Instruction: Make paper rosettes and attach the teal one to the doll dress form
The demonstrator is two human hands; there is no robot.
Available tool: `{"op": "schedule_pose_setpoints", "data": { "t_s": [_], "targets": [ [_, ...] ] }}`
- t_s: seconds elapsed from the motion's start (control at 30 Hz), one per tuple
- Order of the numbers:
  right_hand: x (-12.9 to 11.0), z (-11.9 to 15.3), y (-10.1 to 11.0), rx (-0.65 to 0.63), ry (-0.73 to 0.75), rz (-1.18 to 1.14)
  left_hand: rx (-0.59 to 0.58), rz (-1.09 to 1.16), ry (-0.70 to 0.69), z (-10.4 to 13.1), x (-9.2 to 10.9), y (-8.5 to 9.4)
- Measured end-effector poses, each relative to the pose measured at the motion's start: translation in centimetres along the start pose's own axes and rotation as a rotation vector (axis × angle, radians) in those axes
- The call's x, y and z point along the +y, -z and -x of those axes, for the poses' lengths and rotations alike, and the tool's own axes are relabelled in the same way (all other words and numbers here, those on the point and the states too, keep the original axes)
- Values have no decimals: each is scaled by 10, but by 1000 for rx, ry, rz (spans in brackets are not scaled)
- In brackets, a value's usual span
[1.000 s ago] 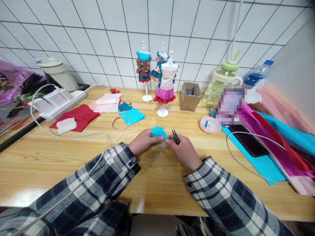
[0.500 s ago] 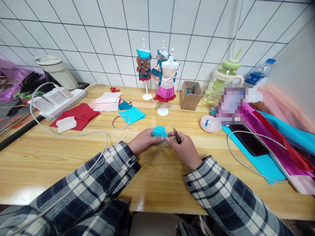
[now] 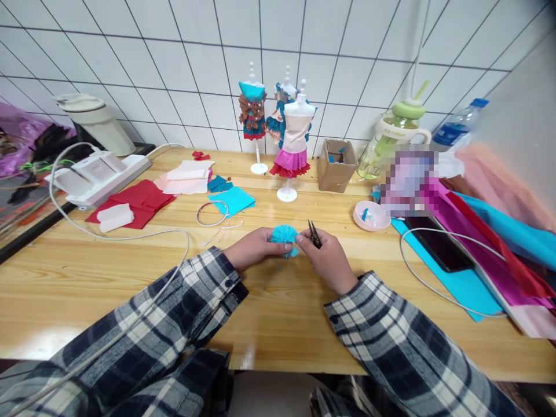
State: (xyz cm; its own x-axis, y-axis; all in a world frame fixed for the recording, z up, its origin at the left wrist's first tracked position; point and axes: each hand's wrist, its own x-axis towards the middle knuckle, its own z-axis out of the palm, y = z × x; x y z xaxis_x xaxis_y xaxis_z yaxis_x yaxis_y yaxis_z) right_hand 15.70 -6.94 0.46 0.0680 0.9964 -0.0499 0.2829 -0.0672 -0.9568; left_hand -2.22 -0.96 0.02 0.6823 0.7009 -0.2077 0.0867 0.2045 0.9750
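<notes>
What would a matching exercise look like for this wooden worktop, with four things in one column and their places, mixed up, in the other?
Things
1. Pleated bright-blue piece
2. Dark metal snips
3. Open brown cardboard box
4. Glossy black phone

Places
A. Beside the small white dress forms
B. On a flat blue sheet
C. Fanned out between left hand and right hand
D. In the right hand, tips pointing away

Pairs: 1-C, 2-D, 3-A, 4-B

The bright blue pleated piece (image 3: 284, 233), its folds fanned out and its edge ruffled, is pinched in the left hand (image 3: 252, 249) above the near-middle of the table (image 3: 174, 284). The right hand (image 3: 329, 258) touches its right edge and holds the small dark snips (image 3: 314, 233), blades pointing far, tips slightly parted
</notes>
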Motion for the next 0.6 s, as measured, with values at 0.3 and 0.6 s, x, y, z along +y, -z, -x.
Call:
{"op": "schedule_pose_setpoints", "data": {
  "t_s": [0.3, 0.6],
  "targets": [
    [6, 0, -3, -82, -46, -44, 99, 276, -47, -3, -3, -4],
    [7, 0, -6, -48, -49, -65, 133, 274, -39, -3, -3, -5]
  ]
}}
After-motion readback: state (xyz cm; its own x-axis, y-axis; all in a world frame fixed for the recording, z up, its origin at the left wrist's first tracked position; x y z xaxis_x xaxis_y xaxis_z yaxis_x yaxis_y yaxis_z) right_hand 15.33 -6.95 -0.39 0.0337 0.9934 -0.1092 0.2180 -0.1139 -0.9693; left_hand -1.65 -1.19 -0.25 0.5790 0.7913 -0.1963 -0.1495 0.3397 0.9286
